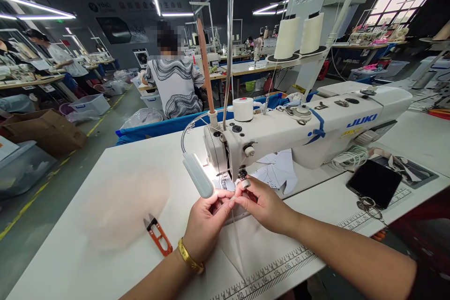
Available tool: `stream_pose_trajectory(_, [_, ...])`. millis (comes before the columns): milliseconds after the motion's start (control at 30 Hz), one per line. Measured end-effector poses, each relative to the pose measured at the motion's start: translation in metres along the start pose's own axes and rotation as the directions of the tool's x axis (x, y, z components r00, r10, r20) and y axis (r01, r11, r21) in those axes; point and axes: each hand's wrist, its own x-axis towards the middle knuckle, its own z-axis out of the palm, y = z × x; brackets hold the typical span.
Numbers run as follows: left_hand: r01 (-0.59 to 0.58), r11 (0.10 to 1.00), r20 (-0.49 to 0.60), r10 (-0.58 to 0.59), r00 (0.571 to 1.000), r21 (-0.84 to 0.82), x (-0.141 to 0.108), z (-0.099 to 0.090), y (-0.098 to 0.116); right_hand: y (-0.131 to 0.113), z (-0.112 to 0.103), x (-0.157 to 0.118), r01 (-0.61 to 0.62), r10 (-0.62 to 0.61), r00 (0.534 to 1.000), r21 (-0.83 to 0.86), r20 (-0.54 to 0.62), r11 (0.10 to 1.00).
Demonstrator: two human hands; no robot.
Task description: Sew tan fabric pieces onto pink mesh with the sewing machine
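Note:
Both of my hands meet just in front of the needle area of a white sewing machine (337,126). My left hand (207,220), with a gold bracelet (190,257) at the wrist, pinches a thin pale strip (236,239) between thumb and fingers. My right hand (262,204) pinches the same strip beside it, fingertips touching the left ones. The strip hangs down over the table toward the printed ruler. A lit lamp (198,176) shines over the fingertips. Orange thread snips (159,236) lie left of my left hand.
Sheer beige fabric (130,206) lies on the white table (101,168) at left. Behind the needle is patterned white paper (277,168). A black phone (374,183) with keys and a coiled white cord (349,158) are at right. Thread cones stand behind; a seated person (176,79) is ahead.

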Motion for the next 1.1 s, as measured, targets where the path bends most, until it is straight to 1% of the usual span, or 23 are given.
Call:
stream_pose_trajectory(167, [-0.032,0.999,-0.023,0.032,0.999,-0.005,-0.0008,0.0006,0.0030,0.0010,-0.0005,-0.0003,0.014,-0.014,1.000,-0.006,0.003,1.000])
stream_pose_trajectory(333, [0.001,1.000,-0.017,-0.001,1.000,0.002,-0.0017,0.0009,0.0035,0.0017,-0.0001,-0.0002,0.039,-0.039,0.999,-0.018,0.008,0.999])
stream_pose_trajectory(500, [-0.002,1.000,0.011,0.002,1.000,-0.002,-0.0006,0.0002,0.0037,0.0027,0.0012,-0.0011,0.040,-0.040,0.999,-0.045,0.012,0.998])
stream_pose_trajectory(633, [-0.051,0.999,0.056,0.051,0.997,0.005,0.0005,-0.0004,0.0054,0.0034,0.0012,-0.0014,0.060,-0.060,0.998,-0.058,0.015,0.997])
stream_pose_trajectory(800, [-0.121,0.991,0.028,0.120,0.992,0.061,0.0006,-0.0012,0.0054,0.0039,0.0002,-0.0009,0.074,-0.073,0.997,-0.072,0.020,0.995])
stream_pose_trajectory(967, [-0.235,0.954,0.067,0.226,0.972,0.188,-0.0004,-0.0041,0.0010,0.0042,0.0003,-0.0009,0.070,-0.069,0.997,-0.078,0.023,0.994])
stream_pose_trajectory(1100, [-0.282,0.926,0.086,0.269,0.959,0.252,-0.0005,-0.0059,-0.0011,0.0016,0.0003,-0.0012,0.088,-0.086,0.996,-0.101,0.028,0.991])
